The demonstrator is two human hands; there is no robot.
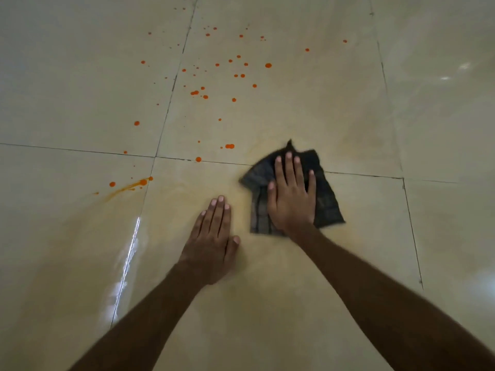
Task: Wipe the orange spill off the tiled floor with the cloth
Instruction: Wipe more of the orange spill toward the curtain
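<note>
The tiled floor fills the whole view: large glossy beige tiles divided by thin dark grout lines. Light glares off the tile at the lower left. The tile surface around the hands has a faint yellowish tint.

Two bare forearms reach in from the bottom edge, and both hands lie palm down on the floor, apart from each other.

The cloth, dark and rumpled, lies flat on the floor right of centre, across a grout line. One corner sticks up and away at its far edge.

The right hand rests on top of the cloth, spread wide, its fingers straight and pressing the fabric down rather than curling round it. The thumb sits on the cloth's left part.

The left hand lies just beside the cloth, to its left, flat on bare tile. Its fingers are straight and close together with the thumb out to the side, and it holds nothing.

The orange spill is scattered as many round drops over the tiles beyond the hands, mostly across the upper middle of the view. The nearest drops sit just left of the cloth's far corner, not touching it. An orange smear streaks the tile well to the left of the left hand.
</note>
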